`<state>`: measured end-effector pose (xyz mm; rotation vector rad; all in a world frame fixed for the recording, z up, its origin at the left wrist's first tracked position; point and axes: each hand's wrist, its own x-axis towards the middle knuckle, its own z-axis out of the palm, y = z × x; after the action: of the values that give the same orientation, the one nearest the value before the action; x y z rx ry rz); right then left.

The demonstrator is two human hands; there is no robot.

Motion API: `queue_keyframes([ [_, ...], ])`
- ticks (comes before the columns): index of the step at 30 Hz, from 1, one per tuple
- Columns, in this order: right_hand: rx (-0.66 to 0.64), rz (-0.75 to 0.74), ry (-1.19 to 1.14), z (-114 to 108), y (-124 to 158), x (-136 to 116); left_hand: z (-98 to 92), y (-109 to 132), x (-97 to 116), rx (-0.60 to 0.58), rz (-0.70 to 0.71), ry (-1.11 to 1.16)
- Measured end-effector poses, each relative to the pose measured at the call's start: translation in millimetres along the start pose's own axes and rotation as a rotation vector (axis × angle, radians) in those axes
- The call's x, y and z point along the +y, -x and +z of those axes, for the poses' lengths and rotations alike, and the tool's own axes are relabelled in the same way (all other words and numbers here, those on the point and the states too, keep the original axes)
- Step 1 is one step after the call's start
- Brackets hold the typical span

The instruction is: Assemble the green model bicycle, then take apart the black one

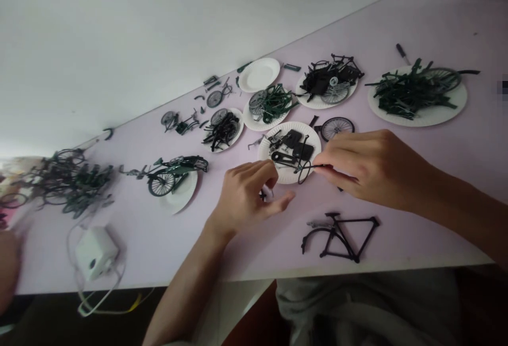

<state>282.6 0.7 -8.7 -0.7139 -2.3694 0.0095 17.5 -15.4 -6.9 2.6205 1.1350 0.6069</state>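
My right hand [369,169] pinches a thin black model-bicycle part with a wire-like loop [305,172], held over the right rim of a paper plate [262,162]. Black boxy pieces [292,138] and small grey parts lie on that plate. In front of it is my left hand [250,192], its fingers curled and its thumb apart from them. Small dark and grey bits [262,196] show in that gap; I cannot tell whether the hand touches them. A black model bicycle frame [349,237] with a seat and fender lies flat near the table's front edge.
Behind are plates of green parts [416,92], black parts [329,84] and wheels, plus a bare plate [260,75]. A spoked wheel [337,128] lies beyond my right hand. Leftward are a green model bicycle [170,172], a heap of models [71,182] and a corded white box [96,251].
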Motion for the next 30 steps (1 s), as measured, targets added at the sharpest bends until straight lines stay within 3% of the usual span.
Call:
queue_keyframes([
  [6, -0.021, -0.006, -0.003, 10, 2, -7, 15.3, -3, 16, 0.121, -0.295, 0.449],
  [11, 0.006, 0.020, 0.002, 7, 2, -4, 11.2, -3, 4, 0.144, -0.378, 0.875],
  [14, 0.011, 0.018, 0.011, 3, 2, -1, 8.3, -2, -3, 0.086, -0.377, 1.051],
  [18, 0.008, 0.007, 0.016, 5, 3, -2, 7.8, -2, -1, -0.004, -0.404, 0.891],
  [23, -0.051, -0.041, 0.017, 12, 6, -7, 10.7, 0, 8, -0.061, -0.315, 0.538],
  [26, -0.144, -0.011, 0.015, 9, 7, -5, 9.4, 2, 7, -0.019, -0.236, 0.364],
  [30, -0.357, 0.160, 0.031, 0, 5, 1, 4.5, 6, 0, 0.096, -0.048, 0.098],
])
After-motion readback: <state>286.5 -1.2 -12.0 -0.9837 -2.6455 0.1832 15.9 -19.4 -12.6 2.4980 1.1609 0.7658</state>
